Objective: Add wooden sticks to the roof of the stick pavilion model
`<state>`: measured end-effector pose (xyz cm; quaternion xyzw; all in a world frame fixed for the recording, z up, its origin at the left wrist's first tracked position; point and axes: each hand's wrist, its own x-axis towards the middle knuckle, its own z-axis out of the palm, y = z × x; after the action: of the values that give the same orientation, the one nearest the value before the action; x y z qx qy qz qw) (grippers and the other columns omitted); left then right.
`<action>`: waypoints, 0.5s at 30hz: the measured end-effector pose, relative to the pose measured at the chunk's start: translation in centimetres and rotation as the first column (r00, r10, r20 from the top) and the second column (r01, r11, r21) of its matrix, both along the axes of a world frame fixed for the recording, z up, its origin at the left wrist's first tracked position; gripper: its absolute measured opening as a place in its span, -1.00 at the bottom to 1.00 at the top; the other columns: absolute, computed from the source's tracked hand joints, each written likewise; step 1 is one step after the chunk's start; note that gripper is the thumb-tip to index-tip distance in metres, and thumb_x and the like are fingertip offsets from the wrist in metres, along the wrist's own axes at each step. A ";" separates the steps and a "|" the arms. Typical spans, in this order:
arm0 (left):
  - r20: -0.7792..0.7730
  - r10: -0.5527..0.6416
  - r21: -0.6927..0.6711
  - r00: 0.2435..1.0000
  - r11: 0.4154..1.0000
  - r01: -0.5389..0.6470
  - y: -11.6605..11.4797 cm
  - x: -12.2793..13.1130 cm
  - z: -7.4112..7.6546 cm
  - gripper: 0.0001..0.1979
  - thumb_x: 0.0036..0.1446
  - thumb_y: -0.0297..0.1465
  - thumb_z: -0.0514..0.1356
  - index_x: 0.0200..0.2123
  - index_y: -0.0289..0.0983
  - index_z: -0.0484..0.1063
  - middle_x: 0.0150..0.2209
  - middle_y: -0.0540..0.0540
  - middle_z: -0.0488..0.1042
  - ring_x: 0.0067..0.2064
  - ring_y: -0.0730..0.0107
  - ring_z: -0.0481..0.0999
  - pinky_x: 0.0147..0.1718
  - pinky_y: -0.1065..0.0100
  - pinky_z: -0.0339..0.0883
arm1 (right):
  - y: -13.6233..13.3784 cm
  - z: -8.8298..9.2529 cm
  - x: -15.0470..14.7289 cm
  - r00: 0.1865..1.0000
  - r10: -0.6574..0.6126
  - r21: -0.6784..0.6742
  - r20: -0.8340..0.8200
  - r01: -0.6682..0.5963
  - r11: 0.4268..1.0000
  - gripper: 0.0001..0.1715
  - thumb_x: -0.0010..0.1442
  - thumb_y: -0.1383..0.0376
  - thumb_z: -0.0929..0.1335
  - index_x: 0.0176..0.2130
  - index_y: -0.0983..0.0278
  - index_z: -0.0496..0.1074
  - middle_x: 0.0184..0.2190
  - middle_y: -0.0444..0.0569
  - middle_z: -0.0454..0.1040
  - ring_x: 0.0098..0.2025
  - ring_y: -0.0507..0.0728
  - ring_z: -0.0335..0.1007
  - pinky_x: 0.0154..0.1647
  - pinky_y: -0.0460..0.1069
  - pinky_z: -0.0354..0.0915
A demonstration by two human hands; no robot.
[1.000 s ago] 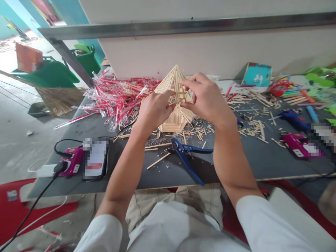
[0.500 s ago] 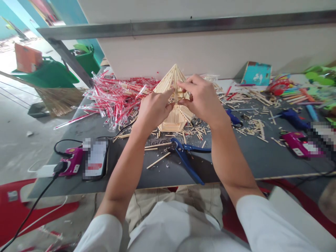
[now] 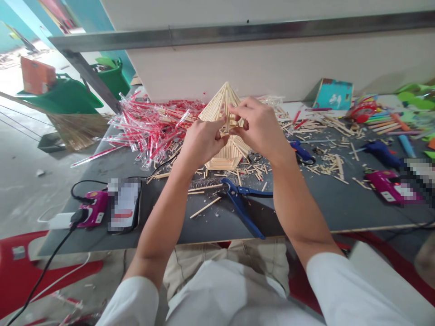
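Beyond hands [image 3: 201,146] [image 3: 261,129], green bin [image 3: 113,80], contents unclear

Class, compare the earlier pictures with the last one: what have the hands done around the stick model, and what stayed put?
The right hand has moved left, closer to the left hand, and both now meet at the middle of the wooden stick pyramid. The left hand has barely shifted. Nothing is visibly let go. The pyramid and the blue-handled cutter stayed where they were.

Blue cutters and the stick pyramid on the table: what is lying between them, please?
In the head view, short cut pieces of wooden stick lie scattered between the blue-handled cutters and the base of the stick pyramid model.
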<state>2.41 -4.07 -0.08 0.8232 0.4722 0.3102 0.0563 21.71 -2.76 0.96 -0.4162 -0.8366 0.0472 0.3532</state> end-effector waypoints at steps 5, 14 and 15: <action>0.052 -0.029 -0.041 0.998 0.999 0.031 0.2 -0.1 -0.1 -0.64 0.13 -0.35 0.25 0.00 -0.26 0.60 -0.53 0.01 0.55 -0.39 0.36 0.54 -0.20 0.28 0.42 | 0.1 -0.1 0.0 1.000 0.003 -0.010 -0.005 -0.003 1.000 -0.45 0.25 0.31 0.41 0.22 0.15 0.50 -0.03 0.07 0.50 -0.19 0.18 0.43 -0.11 0.11 0.42; 0.157 -0.096 -0.094 0.983 0.989 0.111 0.5 -0.5 -0.4 -0.65 0.12 -0.32 0.26 -0.03 -0.29 0.61 -0.56 0.05 0.50 -0.45 0.44 0.47 -0.32 0.36 0.39 | 0.1 -0.1 0.0 1.000 0.013 -0.015 -0.026 -0.013 1.000 -0.53 0.27 0.27 0.42 0.17 0.15 0.53 -0.08 0.06 0.49 -0.18 0.18 0.44 -0.05 0.13 0.40; 0.156 -0.095 -0.099 0.983 0.989 0.112 0.5 -0.5 -0.4 -0.63 0.12 -0.32 0.26 -0.02 -0.29 0.61 -0.56 0.05 0.50 -0.45 0.44 0.48 -0.32 0.36 0.40 | 0.2 -0.1 0.0 1.000 0.011 -0.018 -0.024 -0.011 1.000 -0.54 0.28 0.26 0.42 0.16 0.15 0.54 -0.09 0.06 0.49 -0.18 0.19 0.44 -0.05 0.14 0.40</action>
<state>1.91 -3.61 -0.48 0.8165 0.4391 0.3426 0.1521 21.72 -2.60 0.89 -0.4143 -0.8340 0.0618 0.3591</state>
